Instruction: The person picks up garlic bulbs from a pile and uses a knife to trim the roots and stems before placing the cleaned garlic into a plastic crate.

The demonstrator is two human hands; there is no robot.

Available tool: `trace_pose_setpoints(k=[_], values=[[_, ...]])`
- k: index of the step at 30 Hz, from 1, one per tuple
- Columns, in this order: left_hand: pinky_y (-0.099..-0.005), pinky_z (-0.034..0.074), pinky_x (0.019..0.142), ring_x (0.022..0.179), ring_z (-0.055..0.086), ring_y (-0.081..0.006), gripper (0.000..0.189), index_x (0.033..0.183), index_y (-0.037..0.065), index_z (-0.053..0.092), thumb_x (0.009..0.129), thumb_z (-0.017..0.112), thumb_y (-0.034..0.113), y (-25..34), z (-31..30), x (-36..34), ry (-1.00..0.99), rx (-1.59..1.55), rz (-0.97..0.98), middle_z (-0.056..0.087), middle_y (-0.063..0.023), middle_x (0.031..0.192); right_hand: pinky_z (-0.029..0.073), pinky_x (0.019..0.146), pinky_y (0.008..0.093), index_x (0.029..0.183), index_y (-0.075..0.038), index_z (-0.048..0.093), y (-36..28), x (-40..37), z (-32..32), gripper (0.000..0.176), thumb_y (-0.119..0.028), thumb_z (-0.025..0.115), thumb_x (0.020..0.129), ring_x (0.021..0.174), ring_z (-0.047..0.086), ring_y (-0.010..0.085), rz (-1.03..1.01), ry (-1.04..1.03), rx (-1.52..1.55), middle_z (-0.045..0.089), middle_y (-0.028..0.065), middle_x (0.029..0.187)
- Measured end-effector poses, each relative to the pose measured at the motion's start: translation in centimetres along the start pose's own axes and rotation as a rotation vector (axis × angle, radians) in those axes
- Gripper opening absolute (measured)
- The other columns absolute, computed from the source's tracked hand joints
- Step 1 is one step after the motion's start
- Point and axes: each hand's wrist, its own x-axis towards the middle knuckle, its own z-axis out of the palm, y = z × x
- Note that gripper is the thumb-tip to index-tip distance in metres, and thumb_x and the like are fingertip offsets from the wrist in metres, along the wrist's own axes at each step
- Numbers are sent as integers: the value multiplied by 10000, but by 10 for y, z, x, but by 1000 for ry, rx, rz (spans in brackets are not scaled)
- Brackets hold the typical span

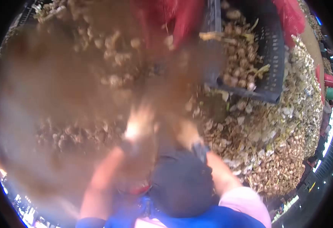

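Honestly, it looks like the sorting-by-hand stage: the left hand (pixel 140 123) and right hand (pixel 186 131) reach out side by side over the loose bulbs (pixel 75 137), which lie left of them and around. Blur hides the fingers, so can't tell if they're apart, together or clamped on anything. Next move probably calls for a sure grip. Far right, a black crate (pixel 275 57) holds more bulbs plus a few dry stalks (pixel 212 36).
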Motion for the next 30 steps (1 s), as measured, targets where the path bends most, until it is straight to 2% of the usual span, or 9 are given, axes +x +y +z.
trace_pose_setpoints(k=[3, 6, 8, 10, 13, 17, 22, 27, 30], values=[[-615, 97, 1164, 1455, 237, -291, 711, 1411, 73, 452, 814, 619, 421, 14, 17, -21, 9, 13, 55, 332, -126, 1526, 529, 707, 483, 1280, -224, 570, -21, -10, -40, 381, -316, 541, 911, 849, 656, 367, -8, -136, 88, 664, 180, 985], [-395, 401, 1078, 1393, 333, -347, 607, 1369, 10, 464, 843, 621, 268, -20, -29, 39, 172, -32, 9, 402, -174, 1474, 524, 710, 500, 1208, -195, 583, 4, 56, -12, 329, -324, 546, 907, 852, 650, 391, -38, -17, -7, 663, 208, 982], [-509, 287, 1132, 1402, 320, -342, 621, 1375, 16, 462, 852, 608, 316, -21, -28, 41, 170, -47, 7, 412, -170, 1469, 516, 712, 511, 1002, -54, 653, -34, 67, -40, 292, -308, 547, 906, 839, 639, 421, 102, -30, -13, 666, 230, 914], [-598, 143, 1158, 1427, 287, -318, 666, 1393, 50, 459, 844, 597, 400, -4, -2, 9, 45, -14, 7, 383, -148, 1498, 539, 704, 499, 1342, -245, 535, 8, 13, 2, 430, -324, 533, 919, 819, 653, 412, -10, -21, 1, 665, 192, 914], [-577, 101, 1178, 1459, 231, -286, 705, 1414, 69, 450, 823, 615, 417, 17, 9, -29, -55, -32, 54, 352, -126, 1523, 557, 686, 459, 1298, -219, 559, -3, -8, -15, 405, -318, 542, 906, 749, 656, 391, -48, -62, 31, 655, 169, 834], [-559, 166, 1168, 1408, 305, -334, 567, 1350, 19, 489, 875, 570, 319, -32, -17, 46, 217, -159, -17, 431, -158, 1452, 544, 684, 451, 1067, -49, 627, -29, 72, -41, 308, -294, 576, 886, 801, 657, 378, 50, -64, 5, 656, 171, 858], [-548, 158, 1176, 1436, 279, -292, 671, 1376, 60, 482, 814, 635, 394, 13, -2, -16, -59, -28, 28, 372, -117, 1509, 536, 760, 475, 1332, -239, 541, -26, -12, -36, 424, -285, 488, 914, 878, 651, 384, -230, 96, 288, 663, 194, 962], [-547, 138, 1181, 1430, 287, -309, 668, 1369, 38, 483, 811, 643, 367, -26, -23, 43, 147, -18, -18, 376, -142, 1503, 524, 660, 491, 1096, -74, 620, -5, 65, -18, 308, -310, 571, 903, 760, 641, 409, -43, 68, -7, 660, 184, 841], [-560, 135, 1178, 1428, 286, -318, 680, 1379, 22, 467, 825, 618, 385, -23, -18, 31, 125, -16, 11, 358, -146, 1515, 534, 717, 481, 1204, -145, 599, -21, 52, -32, 344, -312, 556, 906, 848, 649, 398, 44, -52, 59, 663, 201, 934]])
